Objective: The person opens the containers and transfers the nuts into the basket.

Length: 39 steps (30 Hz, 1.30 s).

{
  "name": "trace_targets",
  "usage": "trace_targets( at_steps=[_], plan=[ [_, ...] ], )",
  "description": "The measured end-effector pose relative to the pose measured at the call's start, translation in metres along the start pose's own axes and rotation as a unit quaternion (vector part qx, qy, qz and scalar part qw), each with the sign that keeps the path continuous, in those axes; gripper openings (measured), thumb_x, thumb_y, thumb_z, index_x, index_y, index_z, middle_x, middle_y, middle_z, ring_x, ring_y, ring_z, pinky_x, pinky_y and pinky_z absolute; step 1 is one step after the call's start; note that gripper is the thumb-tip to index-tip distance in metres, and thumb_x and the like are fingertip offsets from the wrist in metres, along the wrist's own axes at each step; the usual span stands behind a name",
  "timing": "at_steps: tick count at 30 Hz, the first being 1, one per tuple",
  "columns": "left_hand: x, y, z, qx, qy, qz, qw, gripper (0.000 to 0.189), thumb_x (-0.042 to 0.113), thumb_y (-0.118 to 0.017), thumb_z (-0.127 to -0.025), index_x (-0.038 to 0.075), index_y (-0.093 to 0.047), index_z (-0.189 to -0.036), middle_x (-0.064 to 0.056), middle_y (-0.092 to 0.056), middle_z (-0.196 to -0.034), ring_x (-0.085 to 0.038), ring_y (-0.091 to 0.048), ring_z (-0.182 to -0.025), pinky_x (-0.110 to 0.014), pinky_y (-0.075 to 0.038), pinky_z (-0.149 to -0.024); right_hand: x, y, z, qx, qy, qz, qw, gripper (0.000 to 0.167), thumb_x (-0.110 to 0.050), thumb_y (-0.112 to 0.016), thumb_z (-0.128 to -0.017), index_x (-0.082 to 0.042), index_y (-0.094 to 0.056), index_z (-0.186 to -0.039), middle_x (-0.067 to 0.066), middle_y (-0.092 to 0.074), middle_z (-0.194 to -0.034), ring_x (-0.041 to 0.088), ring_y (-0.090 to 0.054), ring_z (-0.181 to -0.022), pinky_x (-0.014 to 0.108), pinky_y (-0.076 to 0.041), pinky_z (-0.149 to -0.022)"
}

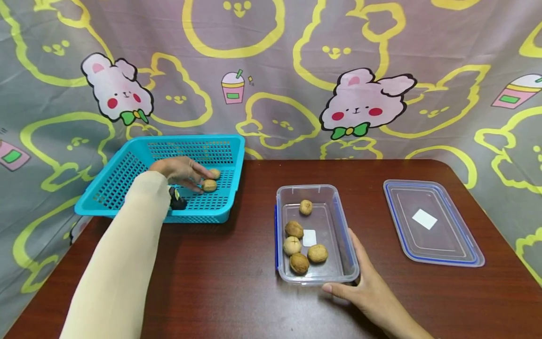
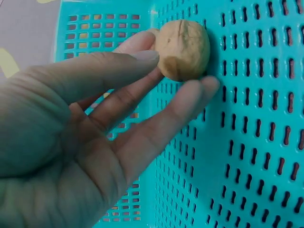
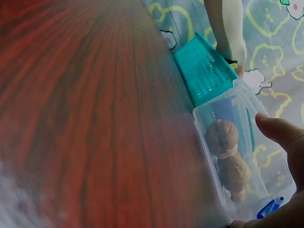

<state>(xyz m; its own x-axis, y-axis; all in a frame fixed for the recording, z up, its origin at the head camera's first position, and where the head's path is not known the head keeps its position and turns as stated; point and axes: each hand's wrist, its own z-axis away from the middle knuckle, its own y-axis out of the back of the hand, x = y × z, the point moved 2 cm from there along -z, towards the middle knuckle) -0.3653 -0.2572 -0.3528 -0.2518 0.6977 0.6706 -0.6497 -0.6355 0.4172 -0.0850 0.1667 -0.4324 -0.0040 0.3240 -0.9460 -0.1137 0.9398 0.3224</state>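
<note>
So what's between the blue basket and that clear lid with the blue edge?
The head view shows a clear container holding five walnuts, the right hand gripping it, and bare table on either side.

You have two tan walnuts (image 1: 210, 185) close together at the right side of the turquoise basket (image 1: 203, 217), and five more (one pale, marked with a cross) lying loose in your open, clear plastic box (image 1: 326, 228).

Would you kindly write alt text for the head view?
A left hand extends to two walnuts in a blue basket; the right hand grips a clear box of five more walnuts. A lid lies on the table at right, a cartoon-print cloth behind.
</note>
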Motion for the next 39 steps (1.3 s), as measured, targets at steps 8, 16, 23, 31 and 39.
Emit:
trace_targets(
  at_steps=[8, 16, 23, 31, 39],
  plan=[
    [0.01, 0.002, 0.019, 0.035, 0.013, -0.042, 0.9984, 0.05, 0.013, -0.059, -0.108, 0.0, -0.047, -0.155, -0.027, -0.037, -0.164, -0.037, -0.065, -0.13, -0.051, -0.051, -0.113, 0.0, 0.0, 0.0, -0.001, 0.001, -0.001, 1.0, 0.125, -0.016, -0.092, -0.079, -0.034, -0.007, -0.169, 0.016, -0.024, -0.173, 0.042, -0.025, -0.155, 0.077, -0.018, -0.118],
    [0.034, 0.005, 0.044, 0.106, -0.017, -0.12, 0.9871, 0.053, 0.027, -0.055, -0.11, 0.003, -0.046, -0.156, -0.026, -0.044, -0.159, -0.036, -0.063, -0.127, -0.046, -0.057, -0.105, 0.001, -0.001, 0.0, 0.003, -0.008, -0.001, 1.0, 0.128, -0.018, -0.093, -0.078, -0.032, -0.005, -0.169, 0.018, -0.023, -0.173, 0.043, -0.025, -0.154, 0.077, -0.017, -0.119],
    [0.068, -0.018, 0.068, 0.181, -0.065, -0.123, 0.9737, 0.05, 0.031, -0.047, -0.113, 0.002, -0.05, -0.152, -0.024, -0.054, -0.151, -0.034, -0.061, -0.125, -0.044, -0.056, -0.104, 0.001, -0.002, 0.001, 0.004, -0.006, 0.011, 0.9999, 0.127, -0.019, -0.092, -0.079, -0.032, -0.004, -0.169, 0.02, -0.021, -0.173, 0.045, -0.024, -0.154, 0.079, -0.018, -0.118],
    [0.101, -0.066, 0.096, 0.193, -0.119, -0.148, 0.9625, 0.047, 0.038, -0.054, -0.11, 0.011, -0.057, -0.148, -0.013, -0.062, -0.143, -0.03, -0.063, -0.119, -0.051, -0.052, -0.105, 0.002, -0.002, 0.001, 0.002, -0.018, 0.025, 0.9995, 0.128, -0.023, -0.092, -0.08, -0.035, -0.001, -0.169, 0.017, -0.018, -0.174, 0.045, -0.024, -0.154, 0.079, -0.021, -0.117],
    [0.105, -0.118, 0.101, 0.144, -0.18, -0.138, 0.9633, 0.035, 0.032, -0.059, -0.108, 0.017, -0.066, -0.138, -0.009, -0.071, -0.123, -0.026, -0.071, -0.102, -0.041, -0.059, -0.089, 0.0, -0.002, 0.0, -0.003, -0.03, 0.042, 0.9987, 0.126, -0.028, -0.091, -0.081, -0.033, -0.001, -0.169, 0.017, -0.019, -0.174, 0.044, -0.026, -0.154, 0.078, -0.023, -0.117]
  ],
)
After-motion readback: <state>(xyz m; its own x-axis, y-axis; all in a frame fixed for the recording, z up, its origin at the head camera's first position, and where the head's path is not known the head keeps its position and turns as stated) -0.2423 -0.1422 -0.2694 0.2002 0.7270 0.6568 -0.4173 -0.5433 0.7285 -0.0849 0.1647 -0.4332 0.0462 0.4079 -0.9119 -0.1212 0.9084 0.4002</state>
